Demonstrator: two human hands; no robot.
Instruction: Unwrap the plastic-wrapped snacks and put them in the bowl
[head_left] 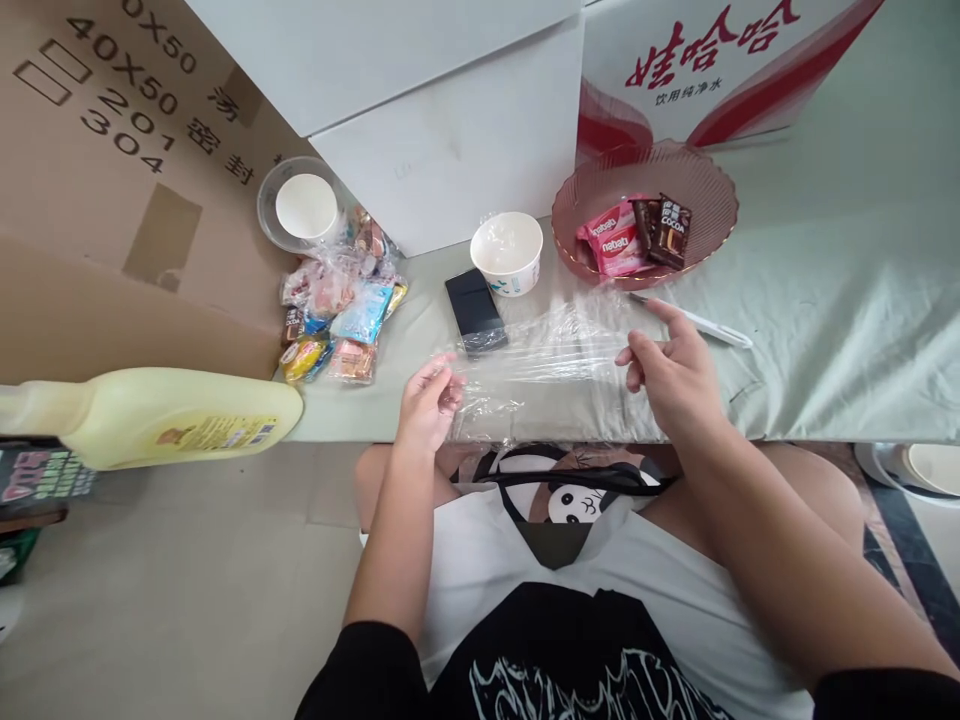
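Head view, looking down on a pale green tabletop (825,350), with clear film (555,345) spread in creases between two bare hands, low over the near part of the cloth. Pinched at one end by the left hand (427,408), thumb against bent fingers, narrow. Gripped at the other end by the right hand (673,375), thumb and lower fingers drawn together, index finger stretched out toward the thin tip of a white tool (720,328); impossible to tell whether touching. Just beyond the film, a black phone (474,305) lying flat. Beside the phone, an upright paper bowl (510,262). Farther right, a pink bowl (716,205) with pink packets (621,245) and brown packets (670,235) inside. To the left, well apart from the film, a heap of wrapped snacks (349,315), near a clear dish (271,232) holding a white cup (306,205). At far left, a yellow bottle (187,418) in front of a brown carton (82,250). At the back, white boxes (457,150).
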